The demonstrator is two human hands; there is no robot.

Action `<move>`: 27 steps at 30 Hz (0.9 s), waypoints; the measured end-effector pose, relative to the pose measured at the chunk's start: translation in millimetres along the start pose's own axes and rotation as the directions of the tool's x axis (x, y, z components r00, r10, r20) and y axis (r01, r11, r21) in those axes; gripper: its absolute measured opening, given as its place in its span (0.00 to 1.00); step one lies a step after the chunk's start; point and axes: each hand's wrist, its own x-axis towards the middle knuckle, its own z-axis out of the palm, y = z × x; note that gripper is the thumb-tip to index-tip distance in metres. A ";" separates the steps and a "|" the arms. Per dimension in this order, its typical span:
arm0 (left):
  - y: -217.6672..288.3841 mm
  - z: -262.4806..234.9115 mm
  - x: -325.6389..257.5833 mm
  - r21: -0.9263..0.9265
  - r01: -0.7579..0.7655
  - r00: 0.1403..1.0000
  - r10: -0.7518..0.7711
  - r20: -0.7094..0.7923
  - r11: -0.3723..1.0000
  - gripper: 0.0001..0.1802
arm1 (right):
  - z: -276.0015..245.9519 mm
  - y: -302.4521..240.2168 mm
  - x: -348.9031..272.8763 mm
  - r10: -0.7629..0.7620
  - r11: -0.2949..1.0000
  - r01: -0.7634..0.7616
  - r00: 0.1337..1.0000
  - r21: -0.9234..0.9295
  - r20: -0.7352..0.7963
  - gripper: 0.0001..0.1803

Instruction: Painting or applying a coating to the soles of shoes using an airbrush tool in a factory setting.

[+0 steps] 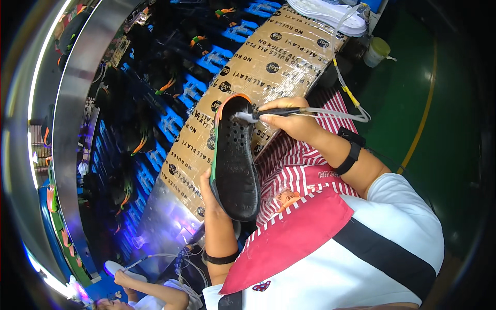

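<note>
Head view, looking down. Long black shoe sole with an orange and green rim (235, 173), hollow face up, held between the brown film-wrapped bench (292, 44) and the red-and-white striped apron (305, 160). Cluster of small holes across its upper half.

Left hand (209, 194): partly curled around the sole's left edge, towards its lower end; fingers mostly hidden underneath, so how firmly they grip is hard to judge.

Right hand (292, 121): closed in a pen-like pinch on a slim black-handled brush with pale bristles (279, 111). Bristles touch the sole's inner face near its upper end, above the holes. Clear flexible hose (336, 113) trails from the handle's rear, looping right.

Risks, as judged: with support mainly at the lower end, hard pressure from the brush could tip the upper end down or twist the sole loose. A snag or tug on the looped hose could drag the bristles across the coloured rim. If the bristles carry liquid, an overfull brush could pool in the holes or drip onto the apron.

Nearby: pale soles (336, 18) at the bench's far end, well apart from the work.
</note>
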 end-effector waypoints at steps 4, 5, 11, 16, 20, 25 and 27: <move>-5.4 4.6 4.5 -0.031 -0.065 0.998 0.065 0.023 0.997 0.27 | 16.4 -8.7 -5.3 -0.303 0.912 0.325 0.945 -0.250 0.123 0.11; -3.8 8.6 5.4 -0.026 -0.115 0.993 0.116 0.026 0.993 0.28 | 23.9 -10.4 -9.0 -0.381 0.855 0.417 0.908 -0.307 0.174 0.11; 0.0 -3.9 11.9 -0.008 -0.206 0.978 0.205 -0.042 0.979 0.29 | 49.7 -14.6 -32.4 -0.369 0.891 0.445 0.820 -0.083 0.438 0.12; -7.7 7.0 2.4 -0.046 -0.202 0.979 0.201 -0.017 0.978 0.30 | 36.9 -9.6 -7.6 -0.042 0.992 -0.007 0.924 0.125 0.381 0.11; -16.3 -2.6 10.1 -0.101 -0.160 0.987 0.162 0.018 0.982 0.29 | 29.0 10.0 13.6 -0.073 0.997 0.076 0.975 -0.004 0.211 0.10; -16.9 0.7 -0.2 -0.092 -0.167 0.986 0.166 -0.014 0.982 0.29 | 24.7 11.7 22.4 -0.252 0.933 0.253 0.967 -0.255 0.040 0.11; -11.6 -7.4 6.1 -0.110 -0.215 0.976 0.211 -0.050 0.970 0.29 | 42.7 -2.2 14.0 -0.414 0.855 0.469 0.875 -0.221 0.252 0.12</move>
